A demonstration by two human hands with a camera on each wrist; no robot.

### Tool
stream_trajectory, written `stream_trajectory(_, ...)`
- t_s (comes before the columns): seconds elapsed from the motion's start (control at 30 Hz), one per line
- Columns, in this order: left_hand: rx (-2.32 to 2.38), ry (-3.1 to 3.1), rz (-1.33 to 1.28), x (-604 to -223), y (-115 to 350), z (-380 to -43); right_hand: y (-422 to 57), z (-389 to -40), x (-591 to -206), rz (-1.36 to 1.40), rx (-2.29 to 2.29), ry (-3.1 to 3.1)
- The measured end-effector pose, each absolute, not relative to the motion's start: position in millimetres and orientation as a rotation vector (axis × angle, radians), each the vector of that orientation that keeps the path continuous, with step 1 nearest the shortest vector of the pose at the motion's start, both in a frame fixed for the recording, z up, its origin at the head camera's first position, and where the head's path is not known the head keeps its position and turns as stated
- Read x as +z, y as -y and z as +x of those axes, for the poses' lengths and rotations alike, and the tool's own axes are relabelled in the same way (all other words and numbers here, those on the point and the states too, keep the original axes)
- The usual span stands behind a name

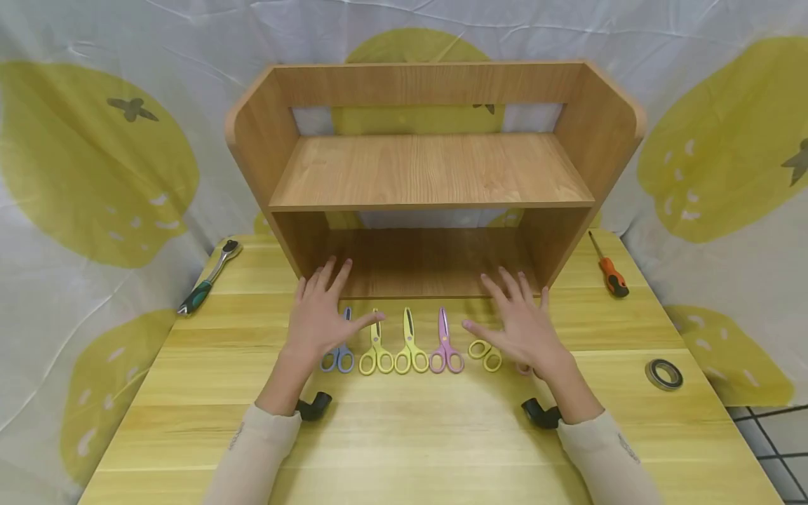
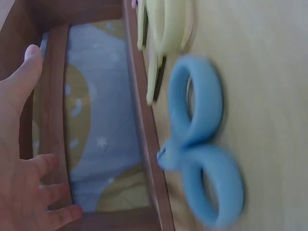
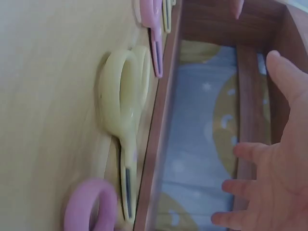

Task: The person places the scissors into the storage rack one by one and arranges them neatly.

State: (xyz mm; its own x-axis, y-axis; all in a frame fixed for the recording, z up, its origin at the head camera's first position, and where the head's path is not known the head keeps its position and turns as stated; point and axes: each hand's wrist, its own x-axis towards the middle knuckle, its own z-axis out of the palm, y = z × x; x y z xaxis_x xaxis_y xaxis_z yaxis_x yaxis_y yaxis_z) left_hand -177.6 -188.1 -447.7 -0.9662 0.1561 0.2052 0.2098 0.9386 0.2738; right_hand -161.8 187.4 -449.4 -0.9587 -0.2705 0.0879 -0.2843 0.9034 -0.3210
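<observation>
Both hands are held with fingers spread in front of a wooden shelf (image 1: 429, 172), and neither holds anything. My left hand (image 1: 320, 315) is over the blue scissors (image 2: 211, 101) and partly covers them in the head view. My right hand (image 1: 520, 322) hides the blades of a yellow pair of scissors (image 3: 110, 96) and most of a pink pair (image 3: 77, 207). Between the hands lie two more yellow scissors, one left (image 1: 376, 345) and one right (image 1: 409, 344), and another pink pair (image 1: 445, 344). All the scissors form a row along the shelf's front edge, blades pointing at it.
A ratchet wrench (image 1: 214, 277) lies at the table's left edge. On the right are an orange and black screwdriver (image 1: 611, 275) and a ring-shaped bearing (image 1: 651, 372). Black wrist mounts (image 1: 315, 405) show beside the forearms. Patterned cloth (image 1: 82, 42) hangs behind and beside the table (image 1: 404, 449).
</observation>
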Motion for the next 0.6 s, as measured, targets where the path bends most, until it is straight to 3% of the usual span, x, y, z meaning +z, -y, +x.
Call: stream_trajectory(0.6, -0.918, 2.357, -0.18, -436.9, 229.0, -178.0, -228.9, -118.6, -455.0, 0.43, 0.774, 2.827)
